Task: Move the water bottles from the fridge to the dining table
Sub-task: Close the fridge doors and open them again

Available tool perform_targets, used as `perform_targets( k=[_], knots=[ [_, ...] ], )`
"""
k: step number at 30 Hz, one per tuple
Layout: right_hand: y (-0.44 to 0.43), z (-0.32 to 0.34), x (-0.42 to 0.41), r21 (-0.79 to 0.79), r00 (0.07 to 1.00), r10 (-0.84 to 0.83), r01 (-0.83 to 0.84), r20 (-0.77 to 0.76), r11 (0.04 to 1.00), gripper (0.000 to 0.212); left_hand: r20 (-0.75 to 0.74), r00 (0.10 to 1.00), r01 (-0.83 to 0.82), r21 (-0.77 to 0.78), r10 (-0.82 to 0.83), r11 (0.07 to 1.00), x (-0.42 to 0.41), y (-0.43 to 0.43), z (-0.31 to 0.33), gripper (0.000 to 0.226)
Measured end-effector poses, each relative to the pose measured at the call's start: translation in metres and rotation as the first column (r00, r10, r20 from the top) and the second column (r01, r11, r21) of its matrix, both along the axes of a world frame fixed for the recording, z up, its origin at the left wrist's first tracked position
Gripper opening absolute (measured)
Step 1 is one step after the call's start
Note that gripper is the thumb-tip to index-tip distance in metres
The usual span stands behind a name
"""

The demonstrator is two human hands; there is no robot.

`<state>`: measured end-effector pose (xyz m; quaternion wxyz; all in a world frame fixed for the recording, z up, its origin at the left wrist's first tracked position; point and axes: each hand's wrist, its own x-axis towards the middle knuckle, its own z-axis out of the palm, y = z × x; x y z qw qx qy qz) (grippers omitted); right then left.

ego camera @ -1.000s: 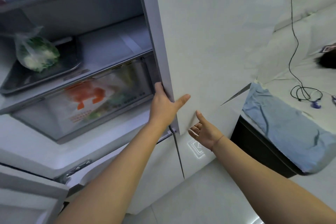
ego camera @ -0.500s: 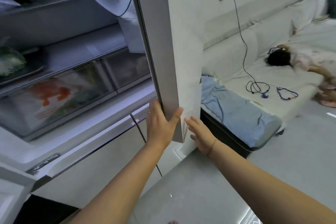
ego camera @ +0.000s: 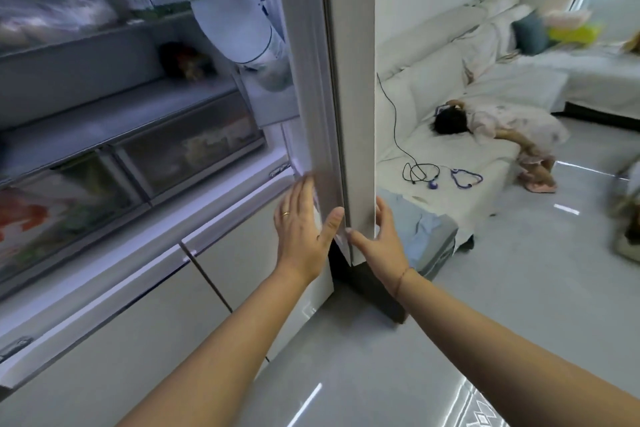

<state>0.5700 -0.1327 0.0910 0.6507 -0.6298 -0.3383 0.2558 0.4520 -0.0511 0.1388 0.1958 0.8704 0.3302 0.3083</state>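
Observation:
The fridge stands wide, and its right door [ego camera: 356, 80] is seen edge-on in the middle of the view. A clear water bottle [ego camera: 235, 17] with a green cap leans in the door's inner bin, high up. My left hand [ego camera: 304, 232] lies flat with fingers spread against the inner face of the door's bottom corner. My right hand [ego camera: 381, 239] is spread on the outer face of the same corner. Neither hand holds anything. No dining table is in view.
Fridge shelves carry bagged food, with clear drawers [ego camera: 187, 152] below and lower freezer fronts [ego camera: 242, 253] shut. To the right are a white sofa [ego camera: 450, 156] with a person lying on it, a cable, a blue cloth [ego camera: 415, 229], and glossy grey floor [ego camera: 519, 305].
The door has swung further out to the right. My left hand let go of its edge and now lies flat inside; the bottle in the door bin has come into view.

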Motion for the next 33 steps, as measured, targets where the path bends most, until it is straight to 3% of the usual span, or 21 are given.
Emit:
perform_targets(
  k=[3, 7, 12, 18, 26, 29, 33],
  knots=[
    [-0.005, 0.007, 0.022, -0.066, 0.976, -0.153, 0.165, 0.158, 0.984, 0.082, -0.033, 0.997, 0.074, 0.032, -0.073, 0.997, 0.027, 0.000, 0.012, 0.097],
    [0.000, 0.011, 0.066, -0.110, 0.950, -0.268, 0.286, 0.158, 0.952, 0.092, -0.093, 0.983, 0.164, 0.069, -0.158, 0.984, 0.067, 0.011, 0.024, 0.093],
    [0.005, 0.023, 0.121, -0.081, 0.947, -0.306, 0.314, 0.095, 0.946, 0.056, -0.144, 0.952, 0.280, 0.067, -0.268, 0.958, 0.116, 0.022, 0.027, 0.092],
    [0.014, 0.029, 0.176, -0.145, 0.954, -0.272, 0.289, 0.126, 0.946, 0.036, -0.196, 0.909, 0.385, 0.053, -0.368, 0.921, 0.164, 0.030, 0.029, 0.081],
    [0.033, 0.043, 0.206, -0.139, 0.936, -0.352, 0.349, 0.001, 0.927, 0.062, -0.217, 0.869, 0.453, -0.013, -0.445, 0.891, 0.210, 0.038, 0.037, 0.081],
    [0.039, 0.039, 0.223, -0.144, 0.947, -0.321, 0.317, -0.004, 0.937, 0.081, -0.221, 0.865, 0.452, -0.047, -0.451, 0.891, 0.225, 0.040, 0.039, 0.081],
    [0.044, 0.034, 0.244, -0.157, 0.960, -0.279, 0.273, -0.015, 0.949, 0.082, -0.211, 0.863, 0.449, -0.096, -0.459, 0.888, 0.240, 0.042, 0.038, 0.082]
  ],
)
